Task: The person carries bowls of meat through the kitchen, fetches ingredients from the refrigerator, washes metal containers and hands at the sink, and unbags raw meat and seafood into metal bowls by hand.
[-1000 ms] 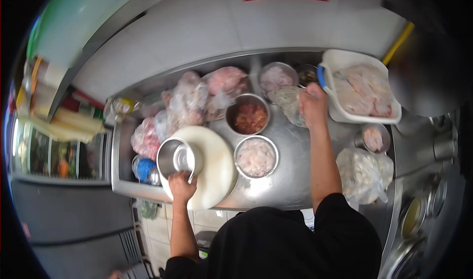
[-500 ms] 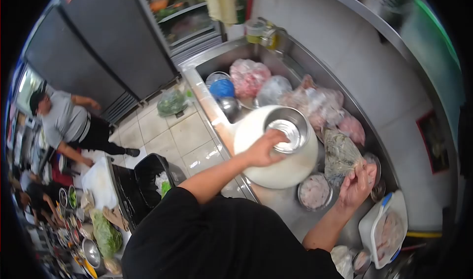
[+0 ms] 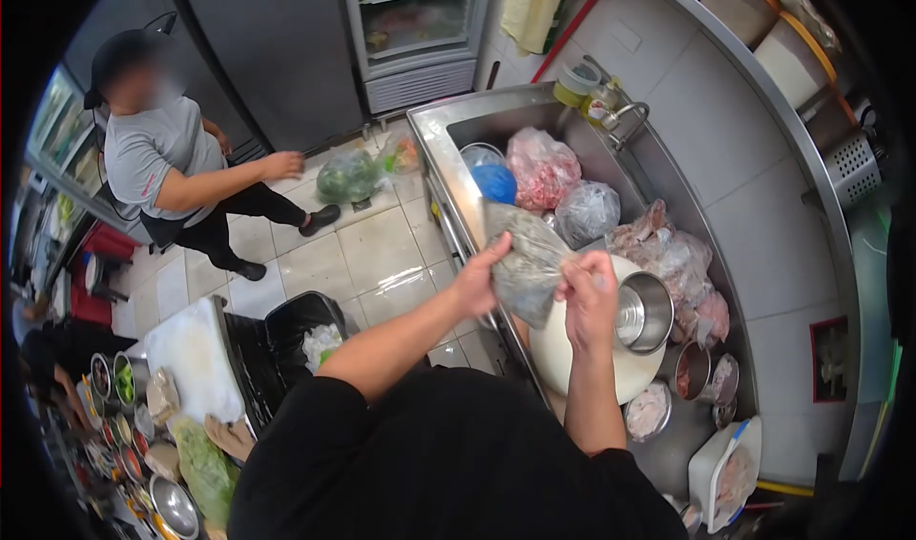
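The fingers of the right hand (image 3: 590, 297) are closed tightly on the gathered neck of a cloudy plastic bag (image 3: 523, 254), while the left hand (image 3: 482, 278) has its thumb against the bag's side; its other fingers are mostly hidden, so I cannot tell how far they curl. The left hand has just left the metal pot (image 3: 653, 322) for the bag, which has shifted from above the bowls to the front edge of the surface (image 3: 663, 459) — so both hands now attend to this one thing. The pot stands untouched on the round white board (image 3: 551, 354), taking up much of its far side. Beyond, bulky bags of meat (image 3: 658, 244) crowd the board, with a bowl of pale pieces (image 3: 649, 409) just beside it and a white tub (image 3: 699, 473) farther off. On the floor a black bin (image 3: 307, 311) stands near; a co-worker (image 3: 176, 163) is well apart — not in the way.
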Demonstrator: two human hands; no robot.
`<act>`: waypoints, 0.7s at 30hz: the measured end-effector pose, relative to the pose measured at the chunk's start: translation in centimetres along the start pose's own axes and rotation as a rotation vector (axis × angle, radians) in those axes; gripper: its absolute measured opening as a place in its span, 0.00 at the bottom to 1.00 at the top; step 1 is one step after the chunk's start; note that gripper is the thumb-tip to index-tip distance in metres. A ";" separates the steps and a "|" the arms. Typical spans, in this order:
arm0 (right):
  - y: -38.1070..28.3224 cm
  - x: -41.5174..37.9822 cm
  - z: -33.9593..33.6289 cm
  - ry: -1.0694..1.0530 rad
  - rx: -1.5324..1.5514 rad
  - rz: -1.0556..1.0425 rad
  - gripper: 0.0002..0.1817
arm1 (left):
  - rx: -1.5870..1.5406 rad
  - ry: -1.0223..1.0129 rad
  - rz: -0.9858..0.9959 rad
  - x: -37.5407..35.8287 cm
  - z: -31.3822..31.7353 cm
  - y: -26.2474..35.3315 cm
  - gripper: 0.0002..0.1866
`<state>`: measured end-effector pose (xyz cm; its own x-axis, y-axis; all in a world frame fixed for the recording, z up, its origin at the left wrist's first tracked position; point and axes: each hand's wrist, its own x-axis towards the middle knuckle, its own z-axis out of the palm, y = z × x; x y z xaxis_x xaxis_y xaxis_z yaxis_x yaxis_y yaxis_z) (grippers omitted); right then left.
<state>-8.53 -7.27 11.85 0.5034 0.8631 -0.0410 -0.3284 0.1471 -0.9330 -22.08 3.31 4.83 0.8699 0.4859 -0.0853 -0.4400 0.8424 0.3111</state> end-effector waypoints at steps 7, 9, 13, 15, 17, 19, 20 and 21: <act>4.1 0.4 2.7 -0.121 -0.734 -0.180 0.42 | 0.113 0.124 0.011 -0.1 -3.5 1.9 0.32; 4.4 0.1 2.3 -0.090 -0.891 -0.289 0.64 | 0.166 0.136 0.011 0.6 -2.9 1.0 0.31; 2.6 -1.5 -0.8 0.068 -0.932 -0.213 0.69 | 0.214 0.047 -0.088 1.6 1.7 -1.7 0.28; 1.0 -2.4 -3.2 0.048 -0.731 -0.138 0.66 | 0.344 0.006 -0.141 2.4 2.5 -3.2 0.28; 1.2 -3.3 -5.9 0.158 -0.606 -0.169 0.57 | 0.524 -0.059 -0.164 2.9 4.3 -4.9 0.30; 0.7 -5.3 -9.2 0.255 -0.354 -0.110 0.48 | 0.677 -0.217 -0.227 4.0 6.1 -6.7 0.41; -0.1 -6.5 -10.4 0.269 -0.077 -0.152 0.43 | 0.740 -0.288 -0.254 4.4 7.2 -7.7 0.43; -0.7 -7.5 -11.8 0.271 0.200 -0.194 0.39 | 0.802 -0.357 -0.278 4.6 8.3 -8.7 0.45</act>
<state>-2.67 -19.57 8.62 0.7557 0.6548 0.0111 -0.3424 0.4094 -0.8457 -12.38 -3.71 9.57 0.9971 0.0767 0.0006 -0.0344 0.4396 0.8975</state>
